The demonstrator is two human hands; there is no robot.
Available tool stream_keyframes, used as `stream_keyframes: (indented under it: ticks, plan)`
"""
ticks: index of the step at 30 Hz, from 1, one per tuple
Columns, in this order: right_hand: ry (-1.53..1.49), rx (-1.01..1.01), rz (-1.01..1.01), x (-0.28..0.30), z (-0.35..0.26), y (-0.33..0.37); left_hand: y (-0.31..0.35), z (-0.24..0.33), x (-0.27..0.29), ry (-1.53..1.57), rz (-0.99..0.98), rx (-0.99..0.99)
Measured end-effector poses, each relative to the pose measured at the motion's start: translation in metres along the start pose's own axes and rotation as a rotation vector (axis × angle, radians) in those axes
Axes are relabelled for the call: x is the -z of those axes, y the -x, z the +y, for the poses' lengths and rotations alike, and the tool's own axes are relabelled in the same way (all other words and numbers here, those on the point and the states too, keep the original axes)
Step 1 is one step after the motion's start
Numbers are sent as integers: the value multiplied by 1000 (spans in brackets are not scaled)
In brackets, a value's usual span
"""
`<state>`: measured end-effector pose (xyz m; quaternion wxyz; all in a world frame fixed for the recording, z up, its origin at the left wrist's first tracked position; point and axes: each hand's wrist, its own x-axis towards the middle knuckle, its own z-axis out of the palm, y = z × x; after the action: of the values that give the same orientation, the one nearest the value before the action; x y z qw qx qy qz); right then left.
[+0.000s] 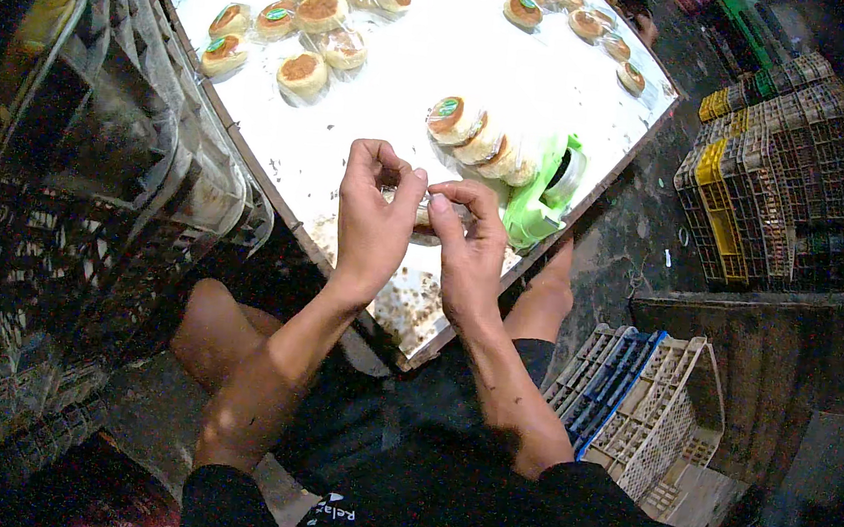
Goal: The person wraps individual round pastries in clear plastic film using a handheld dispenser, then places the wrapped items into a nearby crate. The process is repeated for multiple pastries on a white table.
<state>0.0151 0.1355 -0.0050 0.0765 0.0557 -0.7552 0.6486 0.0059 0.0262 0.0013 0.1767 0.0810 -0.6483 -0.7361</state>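
Close to the table's near corner, my left hand [373, 224] and my right hand [473, 253] meet, thumbs and forefingers pinched together. Between them is a bun in a clear plastic bag [427, 226], mostly hidden by my fingers, which grip the bag's edge. Just beyond my right hand leans a short row of flat round buns [487, 151], browned on top; the front one bears a green label. A bright green tape dispenser [540, 204] stands right of that row, at the table's right edge.
Many bagged buns [301, 74] lie over the far part of the white table [397, 91]. Dark crates [94, 225] rise on the left. More stacked crates [750, 182] stand at right, with pale and blue crates [632, 392] low beside my right arm.
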Motion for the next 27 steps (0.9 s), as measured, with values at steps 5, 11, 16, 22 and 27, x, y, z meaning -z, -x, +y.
stream_keyframes:
  ticks: [5,11,16,22,27]
  plan:
    - [-354,-359,33,1,-9,-1,-1,10,0,-214,-166,-126]
    - [-586,-494,-158,9,-7,-47,-47,17,-9,418,-182,262]
    - [-191,-187,98,4,20,-98,-109,-47,-21,-140,-55,-25]
    - [103,-1,8,12,27,-143,-141,-75,-39,-411,-217,180]
    - [523,193,-513,-74,58,-218,-134,-37,6,-295,140,70]
